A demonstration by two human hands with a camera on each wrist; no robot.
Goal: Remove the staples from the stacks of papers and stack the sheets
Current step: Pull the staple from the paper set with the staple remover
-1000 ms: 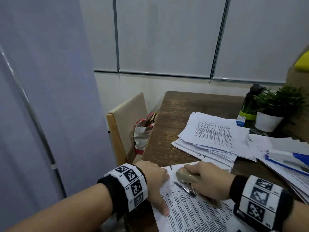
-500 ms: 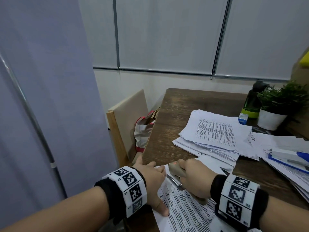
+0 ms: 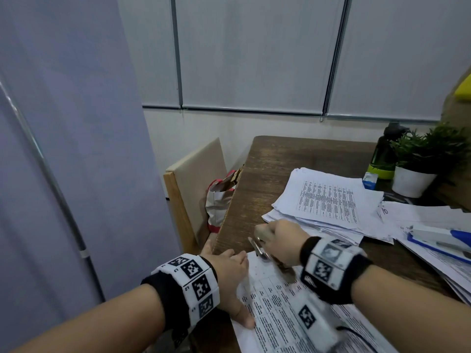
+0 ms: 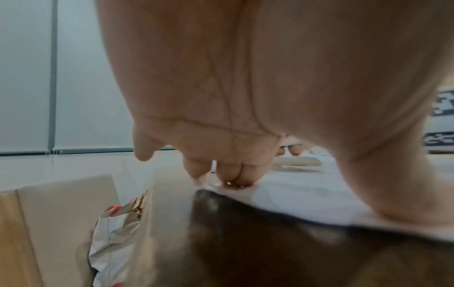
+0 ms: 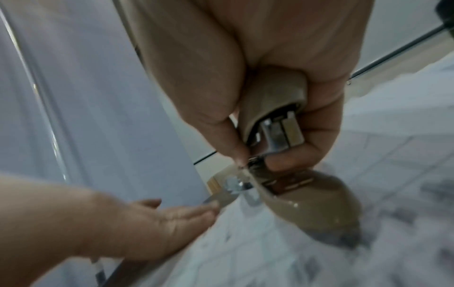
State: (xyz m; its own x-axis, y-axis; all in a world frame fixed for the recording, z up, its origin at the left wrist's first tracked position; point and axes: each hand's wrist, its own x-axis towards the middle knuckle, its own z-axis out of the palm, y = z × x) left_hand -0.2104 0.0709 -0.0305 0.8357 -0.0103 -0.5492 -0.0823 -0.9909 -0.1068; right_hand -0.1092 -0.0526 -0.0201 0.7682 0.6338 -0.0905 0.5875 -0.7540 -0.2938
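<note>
R hand (image 3: 281, 242) is gripping the beige staple remover (image 5: 275, 108), fingers curled round it, metal tip angling down-left at the top-left corner of the printed stack (image 3: 280, 309). L hand (image 3: 229, 281) is lying flat, fingers straight, pressing that same corner just beside the tip. Stack's long axis is running away toward lower right; R hand is nearer the staple spot, can't see the staple itself. All sitting on the dark wood table (image 3: 257, 189) w/ a loose paper pile (image 3: 328, 200) behind, blinds on the far wall
</note>
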